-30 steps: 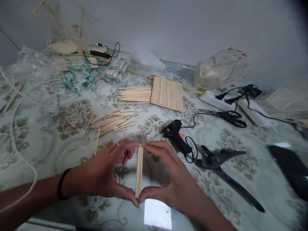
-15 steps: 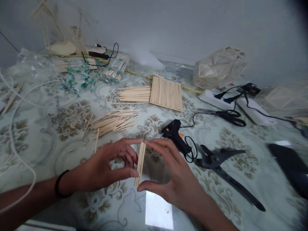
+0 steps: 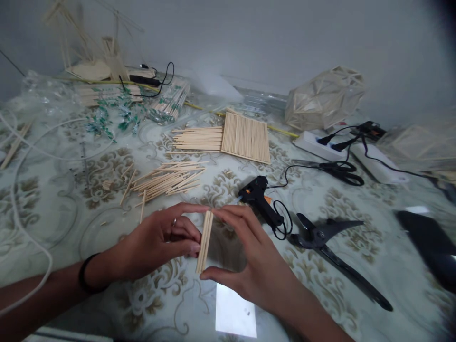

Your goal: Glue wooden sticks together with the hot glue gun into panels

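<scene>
A narrow strip of wooden sticks lying side by side stands tilted between my hands, above the table. My right hand grips its two ends, thumb at the lower end and fingertips at the upper one. My left hand steadies it from the left, with the forefinger at the top end and the thumb by the lower left side. Behind my left hand lies a loose pile of cut sticks. A black glue gun rests just beyond my right hand.
Farther back sits a flat square panel of sticks beside longer sticks. To the right are black pruning shears, scissors, a white power strip and a dark phone. A white cable crosses the left side.
My left thumb has slid up and back from the strip's lower part. The strip has shifted slightly left, and my right hand still spans its ends.
</scene>
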The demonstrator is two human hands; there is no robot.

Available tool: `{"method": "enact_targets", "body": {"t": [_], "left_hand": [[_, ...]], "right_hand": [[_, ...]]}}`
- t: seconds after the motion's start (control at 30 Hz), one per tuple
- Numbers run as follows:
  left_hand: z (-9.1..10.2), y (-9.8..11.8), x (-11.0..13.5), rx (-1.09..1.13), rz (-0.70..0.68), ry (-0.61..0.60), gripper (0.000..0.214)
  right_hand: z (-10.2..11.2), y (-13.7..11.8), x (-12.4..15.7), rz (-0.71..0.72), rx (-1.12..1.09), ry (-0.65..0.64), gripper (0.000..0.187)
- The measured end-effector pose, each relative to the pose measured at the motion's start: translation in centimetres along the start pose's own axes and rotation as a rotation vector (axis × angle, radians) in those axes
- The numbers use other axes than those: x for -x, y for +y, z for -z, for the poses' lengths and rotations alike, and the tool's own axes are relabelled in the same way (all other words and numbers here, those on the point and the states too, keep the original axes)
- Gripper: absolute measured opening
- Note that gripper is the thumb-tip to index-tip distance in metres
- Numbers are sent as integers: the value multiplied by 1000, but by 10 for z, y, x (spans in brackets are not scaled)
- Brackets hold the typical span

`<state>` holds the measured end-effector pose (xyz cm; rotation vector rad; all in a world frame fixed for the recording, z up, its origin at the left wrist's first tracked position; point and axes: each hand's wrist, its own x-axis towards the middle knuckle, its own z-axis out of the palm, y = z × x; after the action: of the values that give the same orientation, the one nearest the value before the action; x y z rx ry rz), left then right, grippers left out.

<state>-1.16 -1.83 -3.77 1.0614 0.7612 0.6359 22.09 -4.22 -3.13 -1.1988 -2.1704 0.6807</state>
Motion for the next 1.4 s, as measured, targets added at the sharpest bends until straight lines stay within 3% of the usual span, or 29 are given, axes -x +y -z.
{"method": "enact_targets", "body": {"t": [0.4,1.0,1.2,1.4], "left_hand": [[-3,5,1,14,119,52,57],[-1,1,3,43,51,-4,53],[0,1,4,57,20,-32,61],[-1,5,2,56,-9,-17,53]], "right_hand": [[-5,1,1,26,16,7,93],[-3,0,2,62,7,33,92],[-4,1,1,100,4,57,88],[-5,0,2,91,1,104,88]]}}
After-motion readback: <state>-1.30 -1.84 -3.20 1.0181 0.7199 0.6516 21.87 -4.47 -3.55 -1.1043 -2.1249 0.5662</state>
